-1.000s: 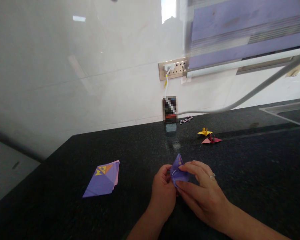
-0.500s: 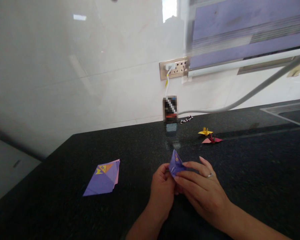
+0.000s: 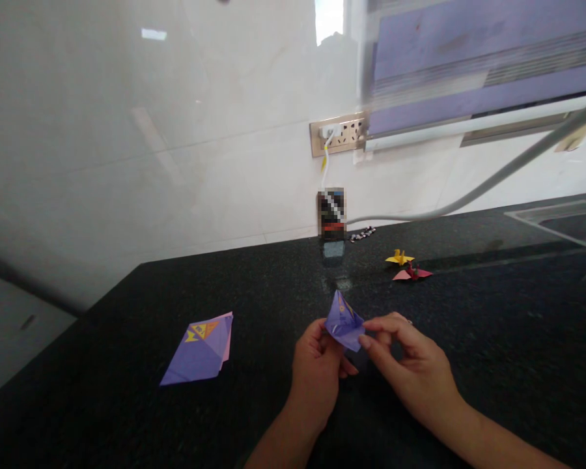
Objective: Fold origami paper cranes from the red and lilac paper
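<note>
A partly folded sheet of purple origami paper point(image 3: 344, 324) is held above the dark counter, its peak pointing away from me and some yellow print showing inside. My left hand point(image 3: 317, 368) is closed on its left and lower edge, thumb on the near side. At the right corner, the thumb and forefinger of my right hand point(image 3: 410, 365) pinch the paper; the other fingers curl behind. Lying to the left is a small stack of origami paper point(image 3: 195, 355), purple on top with yellow and orange print and pink beneath.
Two folded paper cranes, one yellow point(image 3: 399, 258) and one red-pink point(image 3: 412, 273), sit at the back right of the counter point(image 3: 102, 352). A blurred-out device point(image 3: 332, 213) leans on the wall, below a socket point(image 3: 339, 135), with a beaded strand point(image 3: 362, 234) beside it.
My right hand has gone from lying with fingers extended over the paper to pinching its right corner. The paper is spread wider, and its inner face shows more. My left hand has barely moved.
</note>
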`<move>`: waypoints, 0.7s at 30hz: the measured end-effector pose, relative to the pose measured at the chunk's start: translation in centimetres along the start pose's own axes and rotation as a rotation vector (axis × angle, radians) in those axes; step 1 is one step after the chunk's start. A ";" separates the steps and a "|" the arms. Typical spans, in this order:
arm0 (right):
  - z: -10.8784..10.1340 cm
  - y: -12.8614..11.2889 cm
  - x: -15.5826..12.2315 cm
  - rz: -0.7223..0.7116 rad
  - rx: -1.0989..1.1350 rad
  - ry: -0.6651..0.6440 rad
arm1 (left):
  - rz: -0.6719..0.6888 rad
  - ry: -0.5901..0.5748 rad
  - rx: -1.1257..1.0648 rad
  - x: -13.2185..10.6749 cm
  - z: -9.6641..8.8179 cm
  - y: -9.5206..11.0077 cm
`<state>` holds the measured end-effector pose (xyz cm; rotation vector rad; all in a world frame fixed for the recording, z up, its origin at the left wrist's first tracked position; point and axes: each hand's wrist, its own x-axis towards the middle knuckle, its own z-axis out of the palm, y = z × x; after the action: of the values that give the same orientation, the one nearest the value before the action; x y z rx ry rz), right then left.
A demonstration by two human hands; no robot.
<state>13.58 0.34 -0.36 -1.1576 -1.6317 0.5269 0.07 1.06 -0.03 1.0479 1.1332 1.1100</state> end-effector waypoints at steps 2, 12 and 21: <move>0.2 0.1 0.3 0.213 0.175 -0.001 | 0.010 -0.004 0.016 0.0 0.0 -0.1; 0.4 -0.5 1.2 0.564 0.607 -0.254 | 0.038 -0.082 0.080 -0.3 0.3 0.1; 1.0 0.4 0.6 0.463 0.400 -0.266 | -0.073 -0.063 -0.012 -0.1 0.3 -0.1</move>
<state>12.83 1.26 -0.79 -1.1916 -1.3789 1.2892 0.37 0.93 -0.06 1.0176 1.1048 1.0185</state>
